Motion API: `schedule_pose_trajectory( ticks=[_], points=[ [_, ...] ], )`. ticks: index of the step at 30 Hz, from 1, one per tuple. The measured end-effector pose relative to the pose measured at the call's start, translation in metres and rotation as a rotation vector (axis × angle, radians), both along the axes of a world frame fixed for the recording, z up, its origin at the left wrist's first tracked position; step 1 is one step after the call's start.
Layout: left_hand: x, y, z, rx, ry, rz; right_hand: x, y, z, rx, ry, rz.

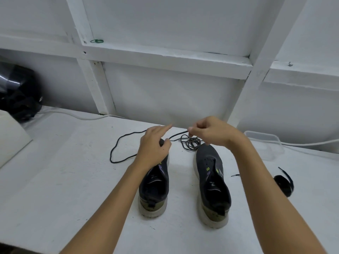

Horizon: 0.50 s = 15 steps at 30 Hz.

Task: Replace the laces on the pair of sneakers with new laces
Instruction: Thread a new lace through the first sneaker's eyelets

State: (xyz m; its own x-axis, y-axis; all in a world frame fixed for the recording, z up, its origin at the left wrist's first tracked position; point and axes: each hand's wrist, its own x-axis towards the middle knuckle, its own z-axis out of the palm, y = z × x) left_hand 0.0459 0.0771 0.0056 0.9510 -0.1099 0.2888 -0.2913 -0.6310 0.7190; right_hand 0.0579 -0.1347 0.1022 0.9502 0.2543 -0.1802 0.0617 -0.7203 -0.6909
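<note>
Two dark sneakers with pale soles stand side by side, toes away from me: the left sneaker [155, 187] and the right sneaker [212, 182], both with empty eyelets. My left hand [153, 146] hovers over the left sneaker's toe, pinching a dark lace [114, 153] that loops out to the left on the table. My right hand [211, 132] pinches a lace end above the right sneaker's toe. A tangled grey lace [190, 143] lies between the toes. A black lace bundle [284, 184] lies at the right.
The white table [64, 180] meets a white framed wall at the back. A black bag [18, 92] and a pale cushion [11, 136] sit at the far left. A clear plastic container [266, 143] and a white cable [311, 143] lie at the right.
</note>
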Motion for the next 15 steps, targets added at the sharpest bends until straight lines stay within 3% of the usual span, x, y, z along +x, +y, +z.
schedule_pose_trajectory(
  ticks=[4, 9, 12, 15],
  points=[
    [0.005, -0.017, 0.023, -0.061, -0.057, -0.157, 0.001, 0.007, -0.001, -0.024, 0.013, 0.018],
    [0.011, -0.019, 0.004, -0.070, 0.021, 0.012, -0.006, -0.010, 0.015, -0.098, -0.012, -0.037],
    [0.005, -0.027, -0.013, 0.095, 0.053, 0.034, -0.009, -0.020, 0.020, 0.110, 0.019, -0.062],
    [0.000, -0.042, -0.018, 0.095, 0.076, 0.060, -0.014, -0.013, 0.020, 0.465, 0.130, -0.047]
  ],
)
